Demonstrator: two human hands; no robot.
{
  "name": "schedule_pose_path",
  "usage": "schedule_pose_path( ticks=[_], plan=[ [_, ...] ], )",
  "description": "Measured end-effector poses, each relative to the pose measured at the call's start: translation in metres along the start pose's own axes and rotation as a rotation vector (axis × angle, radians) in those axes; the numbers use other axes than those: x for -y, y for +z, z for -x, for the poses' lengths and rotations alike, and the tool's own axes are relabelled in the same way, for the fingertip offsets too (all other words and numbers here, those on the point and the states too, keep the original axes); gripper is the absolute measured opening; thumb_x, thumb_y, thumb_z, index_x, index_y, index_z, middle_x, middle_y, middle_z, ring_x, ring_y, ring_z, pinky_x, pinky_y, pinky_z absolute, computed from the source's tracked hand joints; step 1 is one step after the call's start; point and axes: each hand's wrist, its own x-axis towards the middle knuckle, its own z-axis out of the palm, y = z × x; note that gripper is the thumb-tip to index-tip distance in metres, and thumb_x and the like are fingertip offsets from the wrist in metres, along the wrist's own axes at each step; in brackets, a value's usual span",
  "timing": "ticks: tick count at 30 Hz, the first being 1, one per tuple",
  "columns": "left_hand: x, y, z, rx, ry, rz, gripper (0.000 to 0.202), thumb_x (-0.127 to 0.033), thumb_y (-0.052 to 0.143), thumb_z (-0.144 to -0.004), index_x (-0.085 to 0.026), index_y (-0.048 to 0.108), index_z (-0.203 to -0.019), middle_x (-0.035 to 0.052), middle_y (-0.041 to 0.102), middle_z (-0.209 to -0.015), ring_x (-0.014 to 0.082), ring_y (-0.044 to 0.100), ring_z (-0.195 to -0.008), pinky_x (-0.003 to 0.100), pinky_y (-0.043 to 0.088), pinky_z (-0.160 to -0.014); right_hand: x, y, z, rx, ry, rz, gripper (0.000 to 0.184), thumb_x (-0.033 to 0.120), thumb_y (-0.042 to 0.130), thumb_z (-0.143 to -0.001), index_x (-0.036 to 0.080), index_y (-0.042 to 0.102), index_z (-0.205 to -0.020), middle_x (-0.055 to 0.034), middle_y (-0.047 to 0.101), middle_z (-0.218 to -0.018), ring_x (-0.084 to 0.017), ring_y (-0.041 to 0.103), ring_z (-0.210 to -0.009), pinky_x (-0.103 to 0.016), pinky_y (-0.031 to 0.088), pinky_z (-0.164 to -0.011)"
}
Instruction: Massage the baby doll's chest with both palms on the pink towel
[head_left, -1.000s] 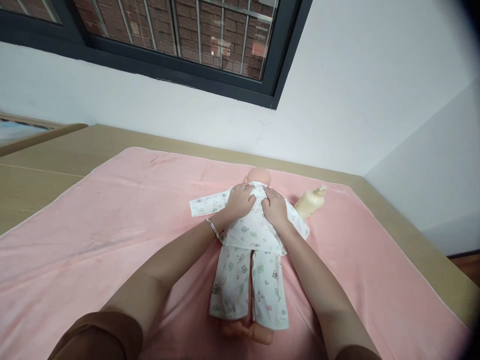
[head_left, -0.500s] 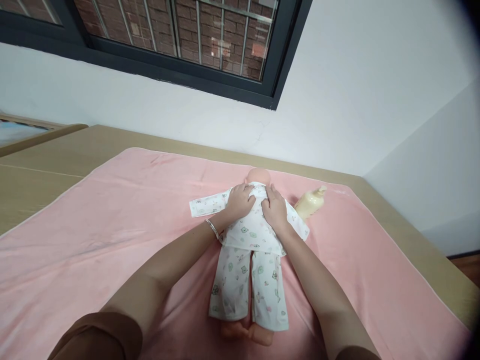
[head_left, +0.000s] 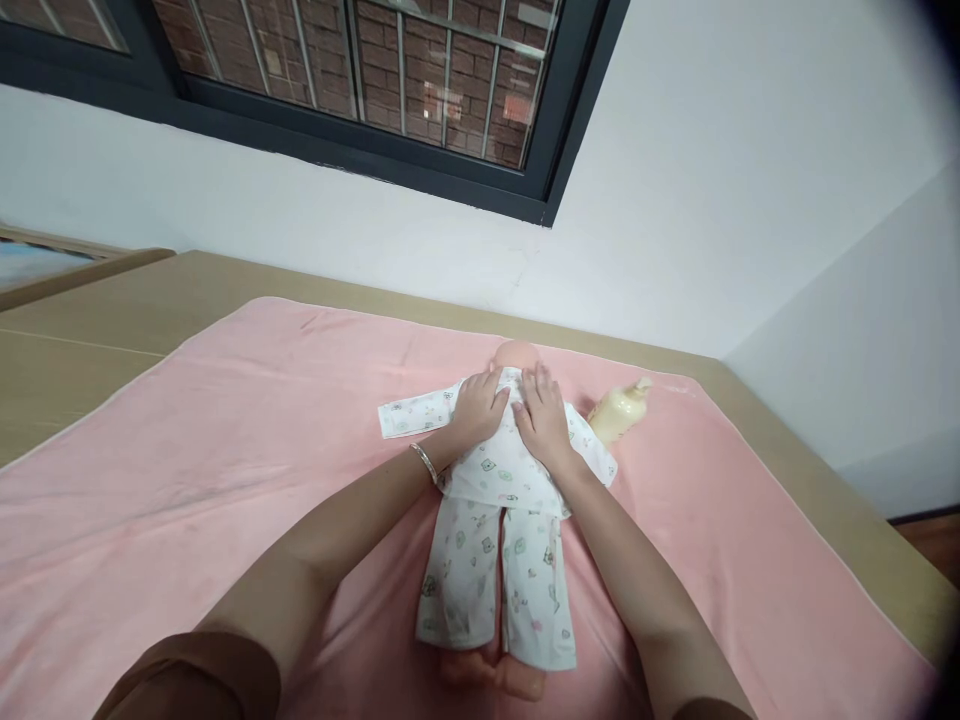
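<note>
A baby doll (head_left: 501, 480) in a white patterned top and trousers lies stretched out on a pink blanket (head_left: 300, 400). Its bald head points to the wall and its bare feet point toward me. My left hand (head_left: 478, 406) rests flat on the left side of the doll's upper body, a bangle at the wrist. On the right side of the upper body lies my right hand (head_left: 543, 412), fingers stretched out and slightly apart. Both thumbs point inward, with a strip of the top visible between them. The doll's face does not show.
A pale yellow pump bottle (head_left: 619, 412) lies on its side by the doll's right sleeve. Beyond the blanket runs the wooden surface (head_left: 360, 300) along a white wall, below a dark-framed window (head_left: 360, 120). A wooden rail (head_left: 90, 272) is at far left.
My right hand has shifted slightly left across the doll's upper body, and its fingers have straightened and spread. My left hand stays nearly in place.
</note>
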Motion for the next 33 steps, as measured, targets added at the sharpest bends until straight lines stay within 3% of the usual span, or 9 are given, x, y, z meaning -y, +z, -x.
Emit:
schedule_pose_path(
  ticks=[2,6,10,14,20,23,26,30,33],
  plan=[
    [0.000,0.000,0.000,-0.001,0.001,0.003,0.043,-0.035,0.035,-0.100,-0.016,0.052,-0.135,0.0136,0.063,-0.129,0.0278,0.056,-0.120,0.044,0.040,-0.106,0.000,0.001,0.000,0.060,-0.010,-0.022,0.052,0.036,0.030,-0.103,0.016,0.043,-0.149,-0.0147,0.035,-0.159,-0.026,0.022,-0.152,-0.052,0.023,-0.121],
    [-0.001,-0.001,-0.001,0.005,-0.003,0.006,0.042,-0.034,0.038,-0.099,-0.016,0.054,-0.133,0.0130,0.064,-0.128,0.0276,0.056,-0.120,0.044,0.040,-0.106,-0.001,0.002,0.001,-0.027,0.040,0.015,0.057,0.035,0.034,-0.101,0.013,0.035,-0.153,-0.0153,0.020,-0.165,-0.030,0.008,-0.154,-0.057,0.017,-0.121],
    [-0.002,-0.001,-0.001,0.007,-0.012,0.011,0.042,-0.033,0.040,-0.098,-0.014,0.055,-0.132,0.0137,0.065,-0.125,0.0284,0.056,-0.118,0.045,0.040,-0.106,0.002,-0.001,0.001,0.058,0.025,0.012,0.051,0.031,0.031,-0.101,0.015,0.046,-0.147,-0.0139,0.035,-0.159,-0.025,0.023,-0.151,-0.050,0.022,-0.121],
    [-0.002,-0.002,0.000,-0.011,0.002,0.018,0.039,-0.032,0.042,-0.097,-0.014,0.057,-0.129,0.0131,0.065,-0.123,0.0281,0.057,-0.116,0.045,0.042,-0.105,0.010,-0.007,0.001,-0.036,0.118,0.123,0.059,0.034,0.035,-0.100,0.007,0.033,-0.153,-0.0198,0.018,-0.164,-0.031,0.010,-0.154,-0.052,0.019,-0.121],
    [-0.002,-0.003,0.001,-0.047,0.091,-0.026,0.038,-0.024,0.041,-0.095,-0.012,0.060,-0.126,0.0146,0.062,-0.132,0.0277,0.051,-0.130,0.046,0.037,-0.114,0.028,-0.017,-0.003,0.216,0.250,0.182,0.055,0.038,0.027,-0.104,0.014,0.034,-0.154,-0.0164,0.037,-0.158,-0.029,0.031,-0.147,-0.048,0.021,-0.120],
    [-0.012,-0.009,0.003,0.024,0.098,-0.046,0.040,-0.020,0.036,-0.096,-0.013,0.060,-0.127,0.0137,0.064,-0.133,0.0256,0.054,-0.129,0.045,0.037,-0.116,0.034,-0.041,-0.008,0.349,0.297,0.144,0.058,0.039,0.028,-0.104,0.012,0.030,-0.155,-0.0183,0.034,-0.159,-0.031,0.031,-0.147,-0.047,0.025,-0.118],
    [-0.033,-0.017,0.011,0.111,0.080,-0.100,0.043,-0.020,0.040,-0.095,-0.010,0.057,-0.133,0.0170,0.057,-0.142,0.0280,0.048,-0.137,0.048,0.033,-0.119,0.032,-0.082,-0.009,0.553,0.223,-0.026,0.057,0.040,0.037,-0.100,0.017,0.038,-0.152,-0.0142,0.045,-0.154,-0.029,0.047,-0.138,-0.041,0.037,-0.111],
    [-0.070,-0.025,0.040,0.243,0.130,-0.168,0.045,-0.038,0.050,-0.095,-0.017,0.059,-0.134,0.0162,0.040,-0.156,0.0403,0.027,-0.148,0.067,0.022,-0.118,0.017,-0.142,0.001,0.442,0.277,-0.020,0.065,0.045,0.039,-0.099,0.016,0.031,-0.156,-0.0124,0.034,-0.160,-0.027,0.033,-0.148,-0.040,0.030,-0.118],
    [-0.097,-0.029,0.063,0.399,0.256,-0.149,0.035,-0.041,0.046,-0.097,-0.019,0.074,-0.101,0.0112,0.045,-0.154,0.0406,0.023,-0.150,0.068,0.018,-0.119,-0.004,-0.174,0.010,0.356,0.381,-0.010,0.067,0.046,0.040,-0.098,0.017,0.028,-0.157,-0.0098,0.028,-0.163,-0.027,0.025,-0.151,-0.042,0.025,-0.121]
  ],
)
